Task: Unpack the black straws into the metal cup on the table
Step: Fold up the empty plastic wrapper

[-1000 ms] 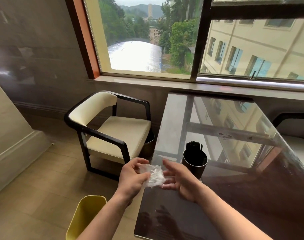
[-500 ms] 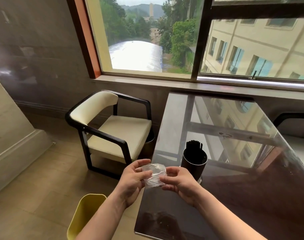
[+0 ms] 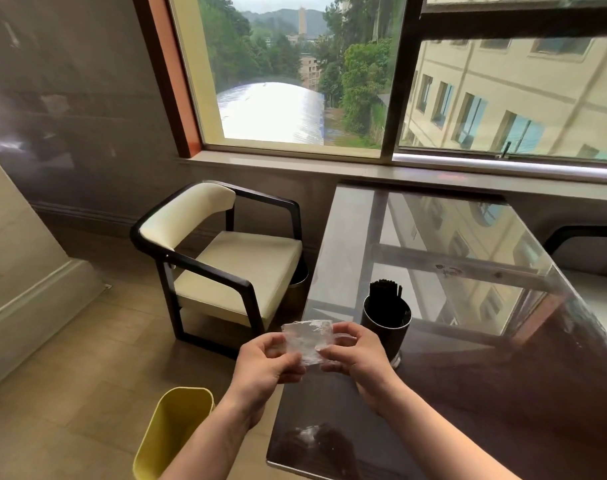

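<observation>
Cream armchair beside glossy table; daylit window; wood floor.

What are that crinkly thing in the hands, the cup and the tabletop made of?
The wrapper looks like thin clear plastic film: see-through, creased, glinting. The cup seems metal, with a dark satiny finish and bright streaks on its wall. The tabletop is glossy, maybe glass or polished stone; it mirrors the window and the building outside.
</observation>
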